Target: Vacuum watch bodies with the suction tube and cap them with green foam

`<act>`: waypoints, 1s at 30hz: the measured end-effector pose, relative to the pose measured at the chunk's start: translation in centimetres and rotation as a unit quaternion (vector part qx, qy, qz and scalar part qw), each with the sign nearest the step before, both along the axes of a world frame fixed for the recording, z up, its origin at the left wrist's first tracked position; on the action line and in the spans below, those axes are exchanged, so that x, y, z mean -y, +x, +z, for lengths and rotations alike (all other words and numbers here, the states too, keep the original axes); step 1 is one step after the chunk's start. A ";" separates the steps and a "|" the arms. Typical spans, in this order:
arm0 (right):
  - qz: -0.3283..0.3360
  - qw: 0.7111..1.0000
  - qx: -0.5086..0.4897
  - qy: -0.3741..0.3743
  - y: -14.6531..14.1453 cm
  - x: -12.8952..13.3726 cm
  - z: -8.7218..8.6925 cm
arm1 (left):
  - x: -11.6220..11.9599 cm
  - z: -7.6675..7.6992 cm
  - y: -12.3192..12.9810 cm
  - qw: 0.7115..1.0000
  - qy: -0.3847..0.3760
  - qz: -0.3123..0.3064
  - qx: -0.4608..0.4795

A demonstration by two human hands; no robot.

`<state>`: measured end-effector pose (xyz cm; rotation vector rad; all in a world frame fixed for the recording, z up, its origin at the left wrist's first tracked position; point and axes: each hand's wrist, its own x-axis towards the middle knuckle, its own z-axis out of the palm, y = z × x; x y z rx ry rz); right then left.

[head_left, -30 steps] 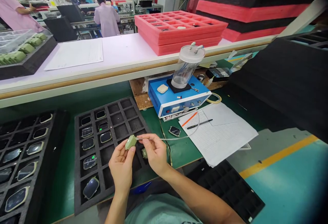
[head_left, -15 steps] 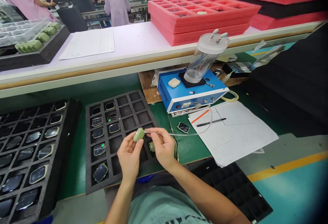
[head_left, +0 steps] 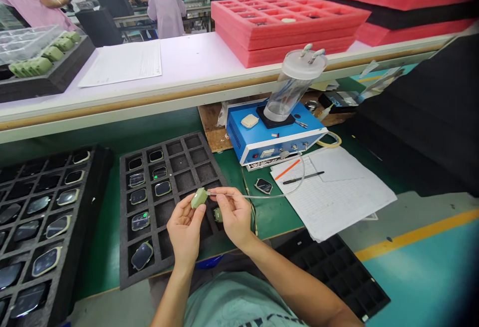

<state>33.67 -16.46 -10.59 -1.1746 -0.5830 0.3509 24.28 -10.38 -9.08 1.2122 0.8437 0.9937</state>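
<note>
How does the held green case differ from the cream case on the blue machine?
The green case is held tilted in the left hand; the cream case lies on the blue machine. The right hand holds a tube at the green case; no tube meets the cream case. Both look small, with rounded edges.

The left hand [head_left: 184, 234] is pinching, the right hand [head_left: 235, 219] is pinching just beside it, and both bare forearms [head_left: 290, 274] are reaching forward.
</note>
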 end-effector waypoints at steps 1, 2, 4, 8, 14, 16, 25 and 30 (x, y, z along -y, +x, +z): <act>0.002 1.000 -0.001 0.002 0.0 0.0 0.0 | 0.0 0.0 0.0 1.000 0.002 -0.001 0.001; 0.003 1.000 -0.002 0.005 0.0 -0.1 0.0 | 0.0 -0.1 0.0 1.000 0.004 -0.001 0.001; 0.005 1.000 -0.004 0.009 0.1 -0.1 0.1 | -0.1 -0.1 0.1 1.000 0.006 -0.001 -0.001; -0.002 1.000 0.003 0.008 0.2 -0.2 0.2 | -0.1 -0.1 0.1 1.000 0.006 0.000 -0.006; -0.002 1.000 0.010 0.004 0.1 -0.3 0.1 | -0.1 -0.1 0.1 1.000 0.007 0.001 -0.010; -0.008 1.000 0.008 0.009 0.1 -0.1 0.3 | -0.2 0.1 0.3 1.000 0.015 0.009 -0.020; -0.114 0.992 -0.047 0.034 1.8 2.3 1.9 | -0.4 1.7 3.0 0.880 0.333 -0.067 -0.331; -0.100 0.993 -0.051 0.032 1.4 2.7 1.5 | -0.1 1.3 2.7 0.783 0.416 -0.055 -0.460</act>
